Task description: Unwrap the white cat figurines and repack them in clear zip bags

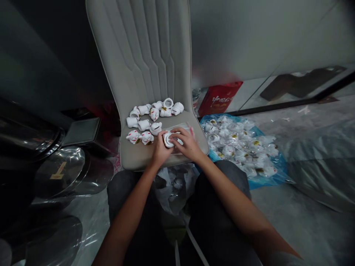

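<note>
Both my hands meet over the front of a beige chair seat (138, 157). My left hand (161, 149) and my right hand (186, 143) are closed together on one small white cat figurine (168, 139), which lies against a clear plastic bag (181, 127) on the seat. Several more white cat figurines (151, 118) with red and gold marks lie loose on the seat to the left and behind.
A blue plastic sheet (273, 179) on the floor to the right holds a heap of figurines wrapped in clear bags (238, 144). A red box (219, 98) stands behind it. A crumpled plastic bag (173, 188) sits between my knees. Shiny dark objects (58, 170) lie to the left.
</note>
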{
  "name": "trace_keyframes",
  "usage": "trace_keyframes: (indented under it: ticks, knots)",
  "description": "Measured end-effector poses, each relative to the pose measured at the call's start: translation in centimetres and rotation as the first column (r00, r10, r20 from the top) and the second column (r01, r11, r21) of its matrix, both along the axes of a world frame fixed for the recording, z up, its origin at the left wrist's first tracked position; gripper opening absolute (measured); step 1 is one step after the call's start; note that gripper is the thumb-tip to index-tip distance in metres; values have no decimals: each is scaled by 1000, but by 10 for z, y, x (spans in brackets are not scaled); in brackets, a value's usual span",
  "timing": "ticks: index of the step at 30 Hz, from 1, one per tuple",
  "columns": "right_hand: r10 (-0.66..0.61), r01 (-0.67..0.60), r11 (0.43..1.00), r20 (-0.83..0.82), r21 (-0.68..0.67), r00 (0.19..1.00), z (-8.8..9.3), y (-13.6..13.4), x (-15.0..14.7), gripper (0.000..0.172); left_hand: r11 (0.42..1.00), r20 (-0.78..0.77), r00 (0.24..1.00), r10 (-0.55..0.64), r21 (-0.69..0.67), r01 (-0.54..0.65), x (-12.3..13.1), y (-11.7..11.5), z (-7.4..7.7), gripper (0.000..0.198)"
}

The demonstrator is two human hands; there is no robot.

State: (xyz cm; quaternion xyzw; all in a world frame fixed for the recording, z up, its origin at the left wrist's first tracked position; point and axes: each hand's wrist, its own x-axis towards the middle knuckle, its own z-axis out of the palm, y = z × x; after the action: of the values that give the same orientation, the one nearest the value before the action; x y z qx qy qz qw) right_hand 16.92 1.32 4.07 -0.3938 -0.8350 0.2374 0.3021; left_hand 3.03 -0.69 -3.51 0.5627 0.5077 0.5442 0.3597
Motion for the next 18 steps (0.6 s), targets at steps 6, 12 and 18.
trace_keyframes:
  ticks: [6,12,18]
  knots:
    - [9,-9,1000,-25,-10,1000,-2,0,0,19,999,-14,999,-37,8,37,-1,-1,3,57]
    - [1,-3,1000,-66,-20,998,-2,-1,-2,18,998,0,998,-55,11,55,0,-1,3,60]
    - [-8,3,999,-106,-46,994,-3,-1,-3,19,998,30,998,-58,16,58,2,0,2,56]
